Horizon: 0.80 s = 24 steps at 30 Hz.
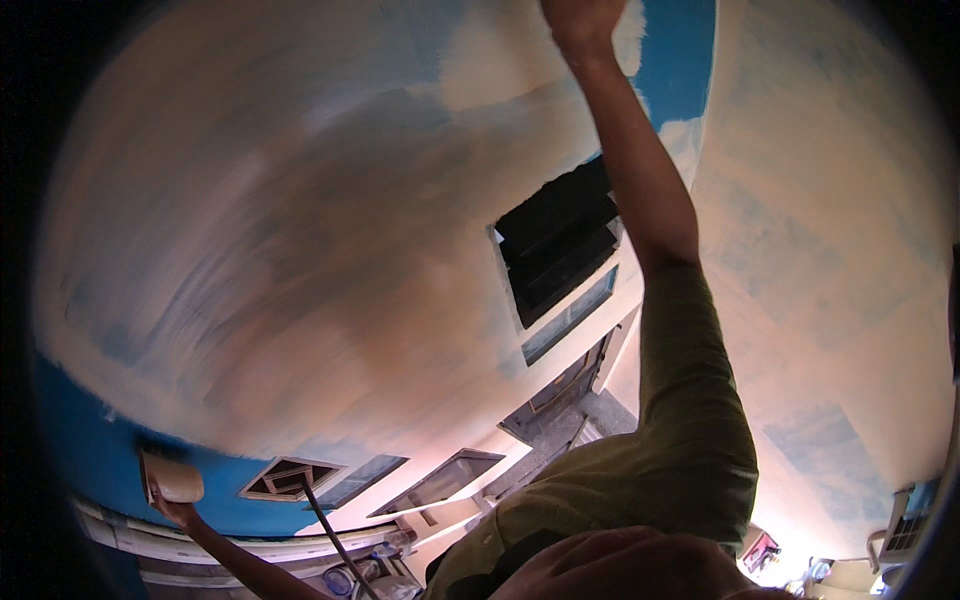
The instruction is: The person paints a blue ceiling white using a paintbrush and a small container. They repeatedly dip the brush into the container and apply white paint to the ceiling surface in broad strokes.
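Observation:
My left hand (175, 508) reaches out at the lower left, its fingers wrapped round a cream tub (180, 482). The tub is tipped on its side in the picture, its dark mouth toward the wall. My right arm stretches up past the middle, and my right hand (584, 22) is cut off by the top edge. Its fingers and anything in them are out of sight. It is nearest to a bright blue patch (680, 60) beside freshly brushed pale paint. The broad wall (300, 250) shows streaky pale paint over blue.
Black sheeting (555, 245) covers a wall opening, with windows (440, 482) lower down. A thin dark pole (340, 545) slants near my left forearm. Pale ledges (190, 555) run below the blue strip. Clutter lies around the pole's foot. A slatted object (908, 525) stands far right.

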{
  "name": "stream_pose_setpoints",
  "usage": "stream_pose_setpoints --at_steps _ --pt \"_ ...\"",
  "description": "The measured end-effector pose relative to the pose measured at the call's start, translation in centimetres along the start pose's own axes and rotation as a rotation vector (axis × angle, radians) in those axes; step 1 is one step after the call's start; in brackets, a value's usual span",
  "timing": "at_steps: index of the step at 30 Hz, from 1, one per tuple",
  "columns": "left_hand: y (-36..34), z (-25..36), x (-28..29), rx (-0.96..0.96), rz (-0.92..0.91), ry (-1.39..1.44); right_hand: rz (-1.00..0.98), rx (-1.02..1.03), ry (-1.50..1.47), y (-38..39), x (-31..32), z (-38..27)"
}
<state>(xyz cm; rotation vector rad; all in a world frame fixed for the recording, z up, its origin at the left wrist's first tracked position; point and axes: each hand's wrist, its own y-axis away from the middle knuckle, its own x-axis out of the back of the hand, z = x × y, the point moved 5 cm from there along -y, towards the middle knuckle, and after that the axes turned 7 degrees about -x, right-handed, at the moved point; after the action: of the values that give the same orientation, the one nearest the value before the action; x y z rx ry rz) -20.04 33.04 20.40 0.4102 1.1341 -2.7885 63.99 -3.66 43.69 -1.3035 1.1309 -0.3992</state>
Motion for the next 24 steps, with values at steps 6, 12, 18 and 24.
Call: stream_pose_setpoints --at_steps 6,12,18,24 --pt "-1.4 2.5 6.1 -0.146 -0.113 -0.029 0.144 -0.381 -0.330 -0.9 4.7 9.8" --pt "0.5 0.6 0.9 -0.173 -0.003 -0.147 0.406 -0.089 1.035 -4.5 18.1 14.0" --pt "0.3 0.3 1.7 -0.078 0.007 -0.059 0.185 0.083 0.999 0.4 7.8 8.7" --pt "-1.1 -0.3 2.7 -0.033 -0.018 -0.026 0.019 -0.046 0.113 4.5 0.3 -2.7"
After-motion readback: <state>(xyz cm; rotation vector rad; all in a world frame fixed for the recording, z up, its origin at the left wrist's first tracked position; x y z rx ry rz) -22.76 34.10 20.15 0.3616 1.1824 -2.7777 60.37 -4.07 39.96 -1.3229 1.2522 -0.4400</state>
